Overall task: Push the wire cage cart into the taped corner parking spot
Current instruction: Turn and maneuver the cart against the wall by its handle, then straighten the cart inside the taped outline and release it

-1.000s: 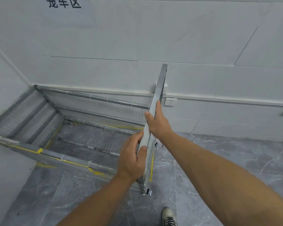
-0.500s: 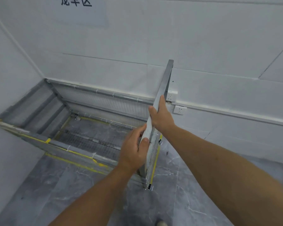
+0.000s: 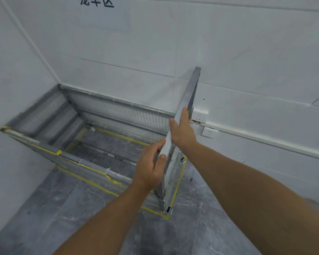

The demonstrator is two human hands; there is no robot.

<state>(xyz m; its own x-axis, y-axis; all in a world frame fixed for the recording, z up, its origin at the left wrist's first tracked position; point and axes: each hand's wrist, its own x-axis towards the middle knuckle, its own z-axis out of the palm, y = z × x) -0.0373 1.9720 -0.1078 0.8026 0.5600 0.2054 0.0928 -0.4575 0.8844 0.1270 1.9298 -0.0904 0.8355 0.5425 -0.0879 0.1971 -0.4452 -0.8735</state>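
The grey wire cage cart (image 3: pixel 118 111) stands in the room corner, its far side along the back wall and its left end against the left wall. Yellow floor tape (image 3: pixel 179 183) outlines a rectangle around its base, showing along the front and right side. My left hand (image 3: pixel 151 168) grips the near part of the cart's right top rail (image 3: pixel 188 105). My right hand (image 3: pixel 182 129) holds the same rail farther along. The cart's near right corner post sits just inside the tape corner.
Two white wall sockets (image 3: pixel 199 114) sit on the back wall just right of the cart, above a white trunking strip (image 3: pixel 265 142). A sign with black characters (image 3: pixel 97 1) hangs high on the wall. Grey marble floor (image 3: pixel 201 227) extends to the right and front.
The cart has moved leftward and deeper into the corner, closing up on both walls. The tape line along the right side and front corner has come into view outside the cart's frame.
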